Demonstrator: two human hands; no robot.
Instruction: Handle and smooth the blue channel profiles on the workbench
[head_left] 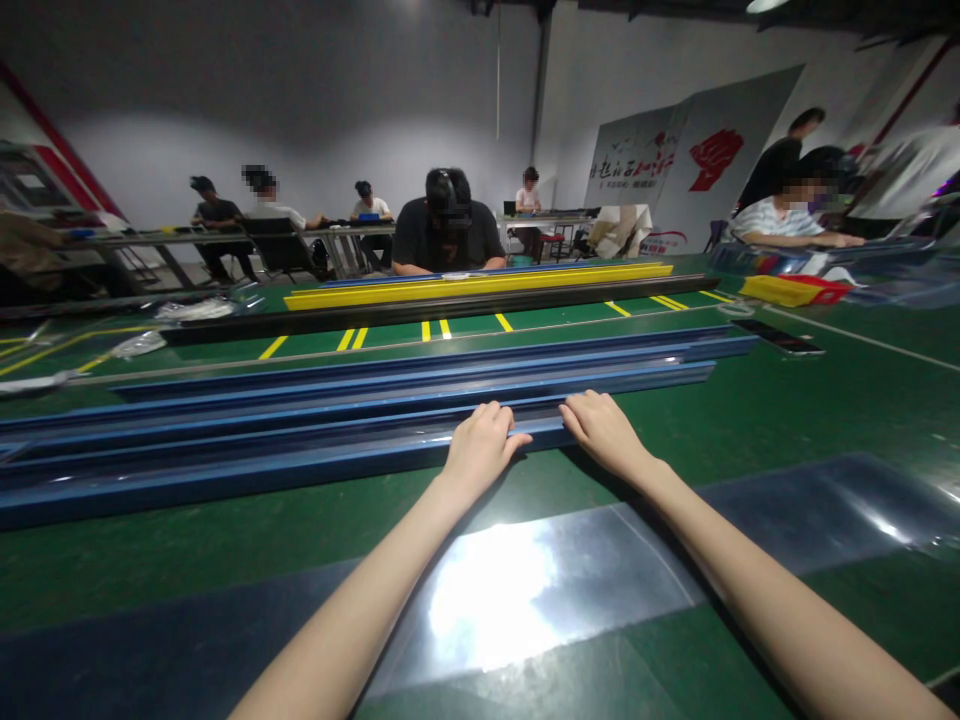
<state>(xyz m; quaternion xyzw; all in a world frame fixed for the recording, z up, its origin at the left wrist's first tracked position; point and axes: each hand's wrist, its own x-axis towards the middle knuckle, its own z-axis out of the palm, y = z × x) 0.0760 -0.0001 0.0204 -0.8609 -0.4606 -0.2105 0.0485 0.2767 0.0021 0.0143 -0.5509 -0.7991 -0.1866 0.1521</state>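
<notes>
A long blue plastic channel strip [247,470] lies nearest me across the green table [315,535]. My left hand [481,445] is closed over this strip, its fingers curled over the far side and its thumb pointing right. A little to the right, my right hand [600,430] curls over the same strip near its right end. Both sets of fingertips are partly hidden. Several more blue channel strips [420,372] lie parallel just beyond. Under my forearms, clear plastic sheets [630,570] lie flat and reflect bright light.
Farther across are a black strip [525,300] and a yellow strip [480,290]. A phone [784,338] lies at the right, near yellow and red trays [795,290]. Clear plastic bags [199,308] rest at the left. A co-worker [448,225] sits opposite, head bowed.
</notes>
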